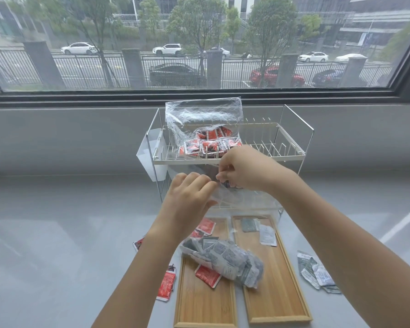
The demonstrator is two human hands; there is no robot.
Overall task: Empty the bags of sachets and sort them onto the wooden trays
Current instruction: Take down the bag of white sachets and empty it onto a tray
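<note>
this looks like a room in a building in a town, maybe a home or an office; it is hard to say which. a big window (199,43) with a dark frame looks out on a street with parked cars (77,48), trees (194,24), a metal fence (90,69) and tall buildings. under it runs a wide, shiny grey counter (57,233). a white wire dish rack (282,147) stands on the counter, like in a kitchen.
</note>
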